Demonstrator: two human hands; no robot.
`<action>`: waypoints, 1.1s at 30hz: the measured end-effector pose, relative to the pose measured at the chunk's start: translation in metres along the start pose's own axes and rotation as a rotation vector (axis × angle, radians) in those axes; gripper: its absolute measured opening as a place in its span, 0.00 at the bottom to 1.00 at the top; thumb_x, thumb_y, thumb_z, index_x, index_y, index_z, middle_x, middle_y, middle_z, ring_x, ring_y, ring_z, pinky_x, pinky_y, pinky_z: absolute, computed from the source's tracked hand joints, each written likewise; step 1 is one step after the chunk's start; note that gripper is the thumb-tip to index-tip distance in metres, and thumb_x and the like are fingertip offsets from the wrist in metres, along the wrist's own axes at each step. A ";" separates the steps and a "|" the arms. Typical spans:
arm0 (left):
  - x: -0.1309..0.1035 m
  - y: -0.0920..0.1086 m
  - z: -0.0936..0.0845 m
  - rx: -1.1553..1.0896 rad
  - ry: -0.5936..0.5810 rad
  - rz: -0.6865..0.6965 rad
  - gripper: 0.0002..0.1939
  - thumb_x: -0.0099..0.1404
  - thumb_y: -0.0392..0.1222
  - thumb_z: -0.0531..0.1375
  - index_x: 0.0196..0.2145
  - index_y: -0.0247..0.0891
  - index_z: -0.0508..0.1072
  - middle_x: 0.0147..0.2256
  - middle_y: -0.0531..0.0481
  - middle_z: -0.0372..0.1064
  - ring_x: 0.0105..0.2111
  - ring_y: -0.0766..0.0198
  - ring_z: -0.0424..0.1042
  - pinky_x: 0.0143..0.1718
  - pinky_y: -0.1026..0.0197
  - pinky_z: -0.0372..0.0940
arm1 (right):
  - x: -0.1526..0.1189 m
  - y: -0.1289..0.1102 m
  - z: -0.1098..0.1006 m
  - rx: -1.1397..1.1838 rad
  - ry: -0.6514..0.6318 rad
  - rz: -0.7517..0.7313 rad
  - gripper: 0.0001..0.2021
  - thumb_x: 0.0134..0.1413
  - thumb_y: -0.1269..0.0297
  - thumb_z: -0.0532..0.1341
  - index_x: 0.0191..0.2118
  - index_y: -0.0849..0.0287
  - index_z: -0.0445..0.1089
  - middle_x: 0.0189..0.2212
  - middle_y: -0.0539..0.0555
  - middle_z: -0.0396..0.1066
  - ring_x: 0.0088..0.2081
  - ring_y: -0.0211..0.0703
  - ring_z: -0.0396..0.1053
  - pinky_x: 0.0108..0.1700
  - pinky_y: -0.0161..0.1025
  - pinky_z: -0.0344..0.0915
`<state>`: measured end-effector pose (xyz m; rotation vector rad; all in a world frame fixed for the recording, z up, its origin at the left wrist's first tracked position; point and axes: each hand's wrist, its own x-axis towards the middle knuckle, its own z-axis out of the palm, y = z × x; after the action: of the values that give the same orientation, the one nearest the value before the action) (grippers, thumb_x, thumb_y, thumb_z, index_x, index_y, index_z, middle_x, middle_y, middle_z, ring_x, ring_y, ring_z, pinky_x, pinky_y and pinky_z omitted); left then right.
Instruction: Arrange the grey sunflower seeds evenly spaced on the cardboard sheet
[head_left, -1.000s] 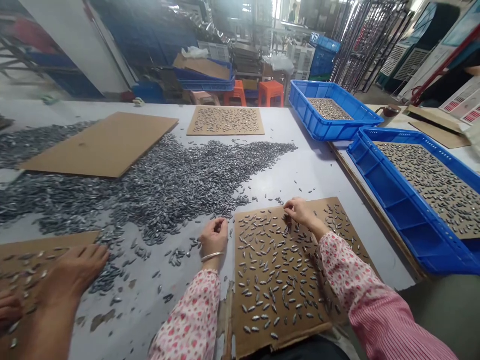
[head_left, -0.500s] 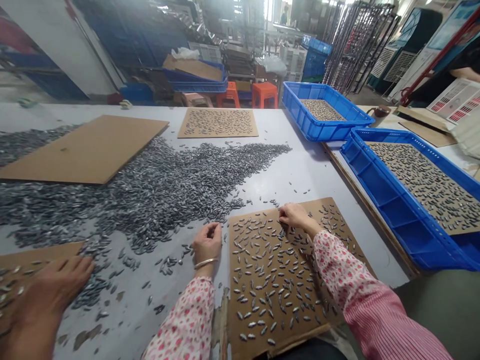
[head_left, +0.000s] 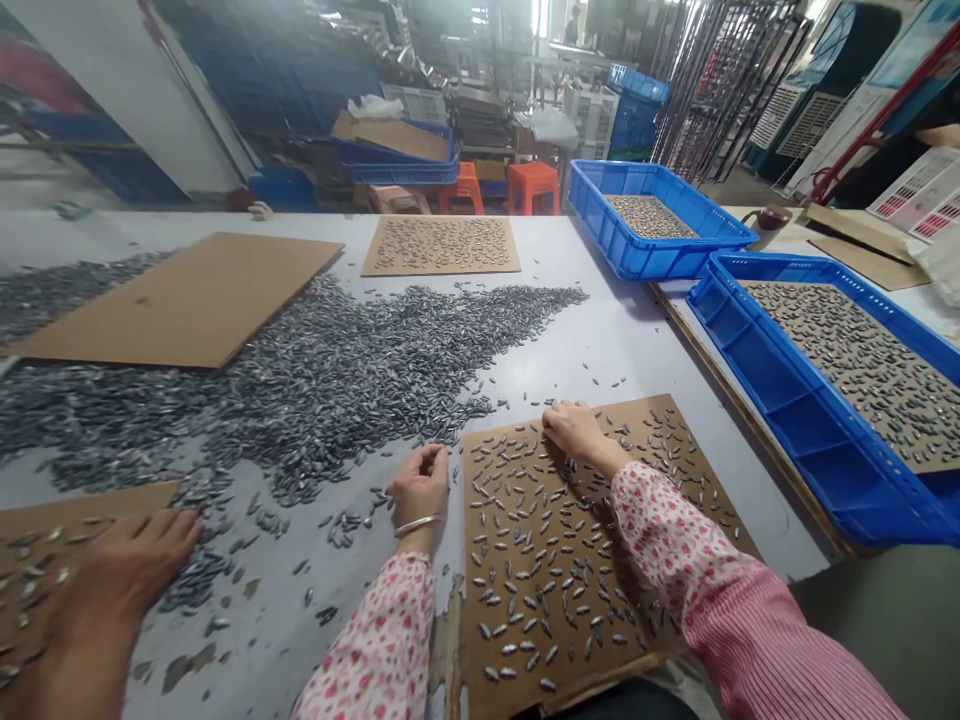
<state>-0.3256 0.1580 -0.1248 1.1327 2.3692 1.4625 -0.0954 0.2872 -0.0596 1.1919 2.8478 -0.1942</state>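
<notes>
My left hand (head_left: 420, 490), with a bangle at the wrist, rests by the left edge of a brown cardboard sheet (head_left: 540, 600). Its fingers are curled together, and what they hold, if anything, is hidden. Over the sheet's far edge, my right hand (head_left: 576, 432) is closed with fingertips pinched and pointing down; anything in them is too small to make out. Small grey spindle-shaped metal pieces (head_left: 517, 648) lie spread over this sheet. A large heap of the same pieces (head_left: 375, 360) covers the table beyond my left hand.
A co-worker's hand (head_left: 142, 560) lies on another cardboard sheet (head_left: 22, 515) at lower left. One bare sheet (head_left: 195, 290) sits on the heap; a filled sheet (head_left: 442, 262) lies farther back. Two blue crates (head_left: 637, 255) (head_left: 780, 440) with filled sheets stand at right.
My right hand has shifted a little left along the sheet's far edge. My left hand keeps its curled pose. The whole view has drifted slightly.
</notes>
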 end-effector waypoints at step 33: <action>0.000 0.000 0.000 0.009 -0.007 0.024 0.13 0.56 0.48 0.56 0.30 0.37 0.74 0.25 0.50 0.70 0.24 0.66 0.65 0.30 0.64 0.63 | 0.018 0.008 0.015 0.220 -0.010 0.128 0.11 0.59 0.59 0.55 0.36 0.56 0.74 0.37 0.55 0.72 0.41 0.42 0.66 0.38 0.33 0.59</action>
<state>-0.3257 0.1575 -0.1248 1.1702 2.3683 1.4547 -0.1024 0.3029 -0.0769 1.4003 2.7859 -0.5179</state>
